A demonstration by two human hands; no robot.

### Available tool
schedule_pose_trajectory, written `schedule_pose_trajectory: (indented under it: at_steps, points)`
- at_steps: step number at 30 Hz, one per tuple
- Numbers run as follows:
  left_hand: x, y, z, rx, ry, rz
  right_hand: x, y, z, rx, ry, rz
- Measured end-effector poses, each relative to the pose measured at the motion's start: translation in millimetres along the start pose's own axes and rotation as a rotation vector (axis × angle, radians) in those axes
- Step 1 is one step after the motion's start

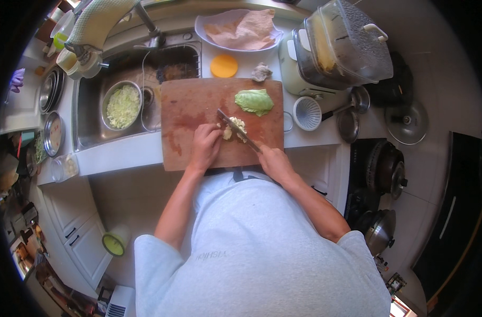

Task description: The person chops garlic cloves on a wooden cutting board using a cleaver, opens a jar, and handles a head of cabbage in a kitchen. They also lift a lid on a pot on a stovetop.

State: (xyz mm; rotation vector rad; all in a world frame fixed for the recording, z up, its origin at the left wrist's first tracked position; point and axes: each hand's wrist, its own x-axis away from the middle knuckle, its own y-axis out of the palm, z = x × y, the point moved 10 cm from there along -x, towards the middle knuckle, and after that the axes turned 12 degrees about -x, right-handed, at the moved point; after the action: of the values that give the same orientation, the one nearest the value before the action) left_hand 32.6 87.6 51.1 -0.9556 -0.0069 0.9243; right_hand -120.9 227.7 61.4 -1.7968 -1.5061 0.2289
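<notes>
A wooden cutting board [185, 107] lies at the counter's front edge, partly over the sink. My right hand [276, 161] is closed on the handle of a kitchen knife [237, 130], whose blade lies across chopped pale pieces [238, 123], possibly garlic. My left hand [206, 143] rests on the board left of the blade, fingers bent; a small pale bit is by its fingertips, and whether it is gripped is unclear. A piece of green cabbage [254, 101] sits behind the knife on the board's right side.
The sink [91, 115] at left holds a metal bowl of chopped cabbage [123, 106]. Behind the board are an orange lid [224, 66], a garlic bulb [261, 72] and a white bowl [203, 33]. A steamer [344, 47], white strainer cup [307, 113] and ladle [360, 99] stand right.
</notes>
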Motion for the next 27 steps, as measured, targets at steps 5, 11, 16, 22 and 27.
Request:
schedule_pose_trajectory:
  at_steps: [5, 11, 16, 22, 27]
  points:
    - [-7.3, -6.2, 11.3, -0.019, -0.094, 0.105, 4.5, -7.4, 3.5, -0.007, -0.01, 0.026]
    - [-4.7, 5.8, 8.6, 0.03, 0.029, -0.003, 1.2, 0.2, -11.9, 0.018, -0.052, 0.014]
    - [-5.3, 14.7, 13.7, 0.031, 0.1, -0.09, -5.7, 10.6, -3.3, 0.069, -0.043, -0.033]
    - [-8.4, 12.6, 15.9, 0.06, 0.089, -0.024, -6.1, 5.3, -11.9, 0.101, -0.065, -0.009]
    - [-5.4, 13.1, 15.1, 0.043, 0.089, 0.005, -8.5, 5.8, -10.2, 0.107, -0.111, -0.015]
